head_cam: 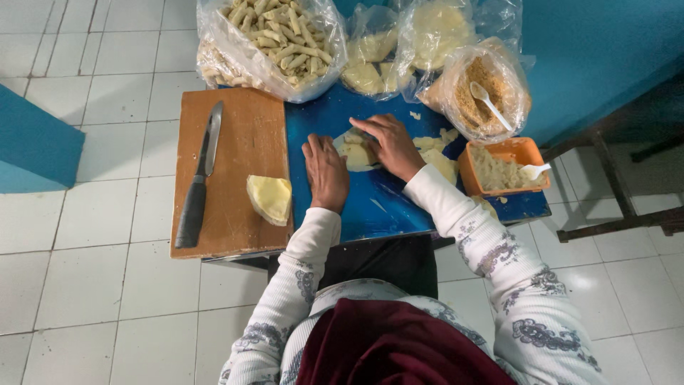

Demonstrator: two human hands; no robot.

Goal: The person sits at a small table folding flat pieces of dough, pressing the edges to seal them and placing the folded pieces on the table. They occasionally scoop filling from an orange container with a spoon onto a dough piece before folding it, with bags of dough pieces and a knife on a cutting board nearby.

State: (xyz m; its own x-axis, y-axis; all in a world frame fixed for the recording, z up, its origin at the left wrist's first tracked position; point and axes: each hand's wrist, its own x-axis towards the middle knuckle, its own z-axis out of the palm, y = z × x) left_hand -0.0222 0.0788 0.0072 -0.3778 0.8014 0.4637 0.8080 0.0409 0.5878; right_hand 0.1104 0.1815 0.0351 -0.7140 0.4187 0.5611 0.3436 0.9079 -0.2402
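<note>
Head view: both hands work a pale pastry wrapper (356, 151) lying flat on the blue table (370, 207), just right of the wooden cutting board (249, 128). The left hand (326, 171) rests palm down, fingers together, pressing the wrapper's near-left edge. The right hand (390, 146) lies across its far side, fingertips pointing left and pinching the fold. The wrapper's long axis runs left to right, directly beneath both hands; neither is appreciably nearer. A knife (201, 175) and stacked wrappers (270, 198) sit on the board; an orange filling tub (499, 165) stands right.
</note>
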